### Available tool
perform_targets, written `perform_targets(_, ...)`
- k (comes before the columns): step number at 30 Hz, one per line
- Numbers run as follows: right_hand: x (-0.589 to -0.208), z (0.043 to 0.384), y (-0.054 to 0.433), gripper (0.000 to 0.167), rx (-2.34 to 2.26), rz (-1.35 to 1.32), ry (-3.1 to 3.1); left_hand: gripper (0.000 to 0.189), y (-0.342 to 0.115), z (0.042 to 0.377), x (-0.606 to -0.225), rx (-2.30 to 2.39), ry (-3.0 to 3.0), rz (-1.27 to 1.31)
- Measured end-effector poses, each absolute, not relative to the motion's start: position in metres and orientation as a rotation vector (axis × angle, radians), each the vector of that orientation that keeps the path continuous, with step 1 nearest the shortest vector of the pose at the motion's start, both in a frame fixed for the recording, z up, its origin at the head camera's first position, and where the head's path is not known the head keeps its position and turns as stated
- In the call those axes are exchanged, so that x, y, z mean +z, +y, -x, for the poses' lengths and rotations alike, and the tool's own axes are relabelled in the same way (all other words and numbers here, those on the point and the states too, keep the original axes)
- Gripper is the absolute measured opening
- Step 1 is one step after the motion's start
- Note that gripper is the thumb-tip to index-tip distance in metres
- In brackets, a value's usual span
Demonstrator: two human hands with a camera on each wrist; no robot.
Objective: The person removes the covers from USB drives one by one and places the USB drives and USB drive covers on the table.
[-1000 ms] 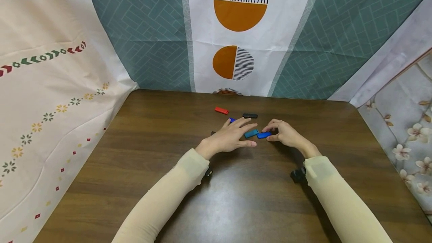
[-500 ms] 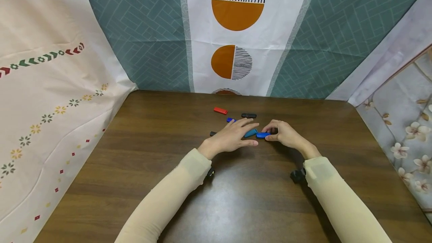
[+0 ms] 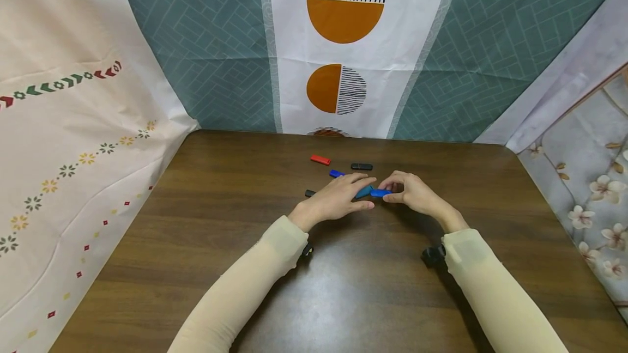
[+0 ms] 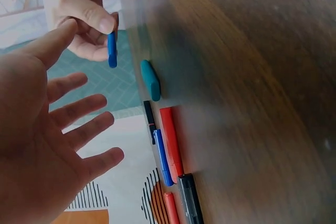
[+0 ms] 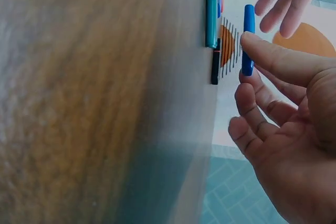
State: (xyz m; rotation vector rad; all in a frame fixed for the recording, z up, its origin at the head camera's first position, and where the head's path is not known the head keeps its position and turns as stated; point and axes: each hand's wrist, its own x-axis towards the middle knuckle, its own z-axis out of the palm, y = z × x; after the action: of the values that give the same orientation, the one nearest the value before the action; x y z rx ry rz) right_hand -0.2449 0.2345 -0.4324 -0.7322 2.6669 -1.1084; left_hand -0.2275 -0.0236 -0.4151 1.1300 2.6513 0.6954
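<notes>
My right hand (image 3: 417, 192) pinches a flat blue piece (image 3: 380, 193), seemingly a USB stick, between thumb and fingers. In the right wrist view the blue stick (image 5: 248, 39) is seen edge-on, raised off the table. My left hand (image 3: 331, 200) holds nothing and hovers palm down with spread fingers, just left of it. Between the hands lies a teal stick (image 3: 363, 192), partly behind the left fingers. In the left wrist view, a long red stick (image 4: 170, 140) lies on the table; the left hand likely covers it in the head view.
Beyond the hands lie a red stick (image 3: 320, 160), a black stick (image 3: 361, 166) and a dark blue stick (image 3: 336, 174). Another black stick (image 3: 310, 193) pokes out beside the left hand. Patterned cloths (image 3: 221, 70) hang around the brown wooden table (image 3: 235, 206).
The right hand has lifted the blue stick slightly and tilted it, shifting a little left. The left hand has barely moved. The scattered sticks stay put; the head view has shifted slightly.
</notes>
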Motion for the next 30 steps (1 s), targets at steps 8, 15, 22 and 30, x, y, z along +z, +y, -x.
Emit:
perform_targets(8, -0.428, 0.242, 0.231, 0.016, -1.147, 0.717, 2.637, 0.071, -0.025, 0.224, -0.414, 0.723, 2.696, -1.055)
perform_targets(15, -0.424, 0.236, 0.225, 0.019, -1.187, 0.701, 2.628, 0.068, -0.03, 0.221, -0.411, 0.792, 2.691, -0.968)
perform_targets(22, -0.42, 0.232, 0.216, 0.019, -1.23, 0.704, 2.633, 0.068, -0.034, 0.217, -0.411, 0.889, 2.688, -0.882)
perform_targets(30, -0.411, 0.229, 0.203, 0.016, -1.223, 0.701, 2.679, 0.066, -0.042, 0.214, -0.414, 1.081, 2.652, -0.803)
